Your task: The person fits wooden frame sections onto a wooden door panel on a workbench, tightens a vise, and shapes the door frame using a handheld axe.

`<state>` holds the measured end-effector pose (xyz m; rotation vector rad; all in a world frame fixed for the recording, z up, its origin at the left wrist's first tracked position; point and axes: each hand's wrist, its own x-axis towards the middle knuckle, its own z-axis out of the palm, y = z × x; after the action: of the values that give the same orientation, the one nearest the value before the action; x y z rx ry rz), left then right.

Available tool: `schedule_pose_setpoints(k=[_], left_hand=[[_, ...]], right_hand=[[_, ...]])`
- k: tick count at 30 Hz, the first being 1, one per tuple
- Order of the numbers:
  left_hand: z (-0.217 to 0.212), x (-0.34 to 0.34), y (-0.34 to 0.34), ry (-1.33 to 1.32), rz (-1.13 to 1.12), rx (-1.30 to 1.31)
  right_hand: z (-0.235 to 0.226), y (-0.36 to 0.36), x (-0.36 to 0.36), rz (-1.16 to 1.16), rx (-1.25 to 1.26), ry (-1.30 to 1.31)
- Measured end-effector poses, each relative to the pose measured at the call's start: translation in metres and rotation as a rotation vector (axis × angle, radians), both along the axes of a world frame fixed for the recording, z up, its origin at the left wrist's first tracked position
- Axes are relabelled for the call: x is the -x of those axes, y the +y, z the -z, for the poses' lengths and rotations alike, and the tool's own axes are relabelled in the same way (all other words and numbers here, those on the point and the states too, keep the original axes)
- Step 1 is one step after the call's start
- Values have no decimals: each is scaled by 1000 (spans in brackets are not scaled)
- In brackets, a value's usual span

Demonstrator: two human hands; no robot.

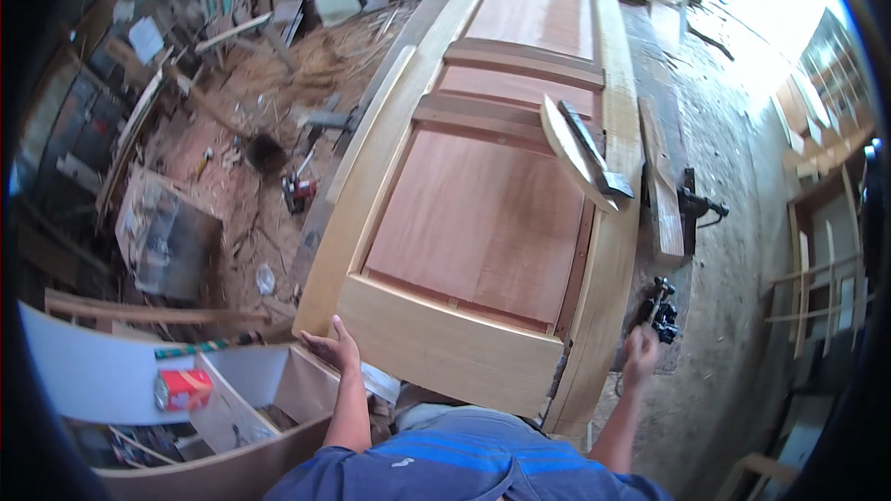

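A large panelled wooden door (445,350) with a pale frame and reddish panels lies flat before me. At its near left corner is my left hand (332,347), fingers spread and thumb raised, holding nothing; whether it touches the edge is unclear. My right hand (640,354) is beyond the door's right edge, beside a black metal tool (661,313). Motion blurs its fingers, so their grip is hidden. A dark gap shows where the near rail meets the right stile. Across the door's right side lie a curved pale wood strip (564,150) and a dark hammer-like tool (594,160).
A wood block (661,199) and a black clamp (703,210) sit along the bench's right side. At lower left stands an open wooden box (223,390) with a red carton (183,390). Shavings and offcuts cover the left floor, near a red-and-black tool (298,193).
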<state>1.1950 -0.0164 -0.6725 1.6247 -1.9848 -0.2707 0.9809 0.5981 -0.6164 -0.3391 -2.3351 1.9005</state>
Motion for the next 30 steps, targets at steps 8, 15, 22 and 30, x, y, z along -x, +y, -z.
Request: schedule_pose_setpoints(k=[8,15,22,30], left_hand=[[-27,-18,-97,-135,-292,-165],[-32,-6,-175,-132,329,-566],[-21,-15,-180,-204,398,-600],[-30,-40,-170,-257,332,-599]], right_hand=[[26,-26,-139,43,23,-501],[12,-49,-118,123,-234,-595],[18,-49,-131,142,-522,-502],[6,-58,-161,138,-516,-407]])
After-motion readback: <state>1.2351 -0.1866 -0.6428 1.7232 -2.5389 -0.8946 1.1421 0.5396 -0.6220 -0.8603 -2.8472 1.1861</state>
